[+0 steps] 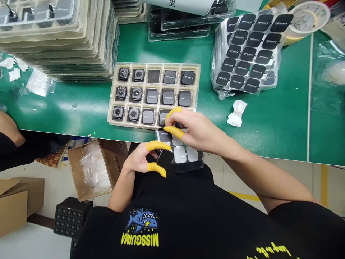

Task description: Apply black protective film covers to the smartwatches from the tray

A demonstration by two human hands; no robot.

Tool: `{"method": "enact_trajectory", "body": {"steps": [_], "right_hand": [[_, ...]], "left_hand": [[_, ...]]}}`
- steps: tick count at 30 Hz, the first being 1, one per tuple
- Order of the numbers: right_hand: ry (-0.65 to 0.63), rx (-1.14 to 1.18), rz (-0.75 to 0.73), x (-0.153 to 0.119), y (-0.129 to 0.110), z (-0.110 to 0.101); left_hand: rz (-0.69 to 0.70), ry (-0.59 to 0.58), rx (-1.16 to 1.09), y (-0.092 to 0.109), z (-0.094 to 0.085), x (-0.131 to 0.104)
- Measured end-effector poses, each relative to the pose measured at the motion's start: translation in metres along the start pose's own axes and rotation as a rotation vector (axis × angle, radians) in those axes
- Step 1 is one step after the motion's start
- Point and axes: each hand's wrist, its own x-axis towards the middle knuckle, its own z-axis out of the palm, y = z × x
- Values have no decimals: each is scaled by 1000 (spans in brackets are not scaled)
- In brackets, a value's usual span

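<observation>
My left hand point(142, 158), with yellow finger cots on thumb and finger, grips a black smartwatch body point(165, 158) by its edges, dark glossy face up. My right hand point(188, 126), also in yellow finger cots, pinches at the upper left of a sticker sheet point(192, 154), where a dark printed sticker point(165, 136) shows. The fingers partly hide what they pinch. Pale bare spots mark the sheet, which lies by the table edge over my lap. Just beyond is a cream tray point(154, 126) of watch bodies, some backs up, others with grey printed covers; one compartment holds no watch.
Tall stacked trays point(88, 54) stand at the left, and dark trays point(178, 33) lie at the back. Sticker sheets point(242, 66) are piled at the right, near tape rolls point(309, 18) and crumpled white paper point(237, 113). Below is an open carton point(113, 158); another person's arm point(10, 129) is at left.
</observation>
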Motion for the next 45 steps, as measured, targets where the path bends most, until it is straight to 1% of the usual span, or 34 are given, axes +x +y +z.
{"method": "enact_trajectory", "body": {"steps": [2, 5, 7, 10, 15, 19, 22, 25, 27, 30, 33, 36, 39, 42, 45], "right_hand": [[115, -85, -66, -2, 0, 6], [279, -283, -225, -9, -4, 17], [316, -380, -313, -16, -8, 22], [303, -406, -369, -26, -12, 27], [283, -236, -349, -38, -11, 30], [319, -103, -246, -49, -9, 27], [317, -36, -172, -56, -15, 14], [308, 98, -62, -59, -24, -6], [287, 220, 54, -55, -31, -20], [159, 360, 190, -41, -40, -30], [1, 456, 217, -22, -45, -28], [-99, 493, 222, -9, -47, -20], [-148, 491, 250, -4, -45, -14], [-170, 497, 271, -4, -44, -11], [-160, 487, 278, -5, -44, -8]], "left_hand": [[-7, 25, -30, -1, 1, -3], [-9, 69, -73, -4, 2, -7], [-7, 108, -94, -7, 3, -9], [-5, 158, -132, -8, 4, -12], [-16, 185, -188, -7, 5, -13], [38, 178, -197, -6, 4, -12], [50, 186, -199, -5, 1, -13], [28, 220, -196, -4, -3, -14], [17, 238, -185, -5, -4, -14], [-16, 246, -165, -8, -3, -10], [-22, 253, -137, -11, 0, -5], [35, 250, -117, -14, 2, -3], [65, 255, -128, -17, 3, -6], [0, 263, -144, -20, 3, -10], [-42, 253, -156, -22, 2, -12]]}}
